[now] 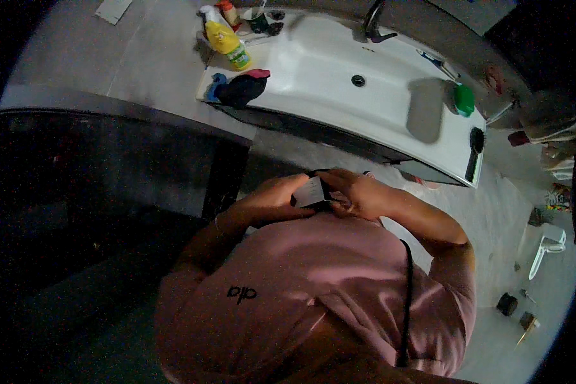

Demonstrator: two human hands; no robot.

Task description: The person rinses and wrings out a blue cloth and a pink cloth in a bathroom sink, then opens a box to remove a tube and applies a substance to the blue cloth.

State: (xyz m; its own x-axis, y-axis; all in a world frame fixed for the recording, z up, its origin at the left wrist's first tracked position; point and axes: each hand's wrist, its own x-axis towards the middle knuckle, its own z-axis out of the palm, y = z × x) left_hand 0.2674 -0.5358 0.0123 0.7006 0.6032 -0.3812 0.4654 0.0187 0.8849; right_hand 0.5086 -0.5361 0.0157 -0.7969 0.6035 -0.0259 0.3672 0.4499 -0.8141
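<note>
Close against the front of my pink shirt, both hands meet around a small dark thing with a pale grey, box-like face (310, 192); its exact kind is too dim to make out. My left hand (278, 197) is closed on its left side, the thumb along the upper edge. From the right, my right hand (357, 192) curls over its other side, fingers bent. Parts of the thing are hidden by the fingers.
Ahead is a white washbasin (313, 70) with a dark faucet (376, 29). On its left end are a yellow spray bottle (226, 43) and a dark cloth (246, 89). A green soap box (464, 100) and black hairbrush (476, 146) lie rightward. A toilet (547, 249) stands far right.
</note>
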